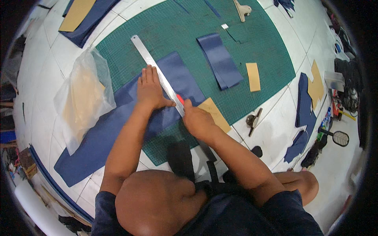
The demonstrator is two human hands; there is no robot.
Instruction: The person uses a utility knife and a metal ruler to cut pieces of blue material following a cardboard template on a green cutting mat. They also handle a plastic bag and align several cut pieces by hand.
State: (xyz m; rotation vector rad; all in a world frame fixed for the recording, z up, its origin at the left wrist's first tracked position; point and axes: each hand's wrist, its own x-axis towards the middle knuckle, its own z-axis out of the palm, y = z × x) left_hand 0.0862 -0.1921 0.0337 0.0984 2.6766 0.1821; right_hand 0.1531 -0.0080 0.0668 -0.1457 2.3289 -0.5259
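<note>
A long metal ruler (144, 51) lies at a slant across navy blue material (176, 70) on a green cutting mat (122, 51). My left hand (151, 89) presses flat on the material along the ruler's left edge, fingers stretched out and thumb spread toward the ruler. Closed around a red-handled cutter (180, 98), my right hand (199, 120) rests at the ruler's near end. The cutter's blade is hidden. A tan card piece (214, 112) lies beside my right hand. Another part of the navy material (90, 151) reaches off the mat to the lower left.
A folded navy strip (220, 63) and a small tan card (253, 77) lie on the mat. Metal clips (254, 122) (242, 11) sit right and far. At left is a clear plastic bag (84, 98) with tan pieces. Navy offcuts (303, 102) lie on the white tiles at right.
</note>
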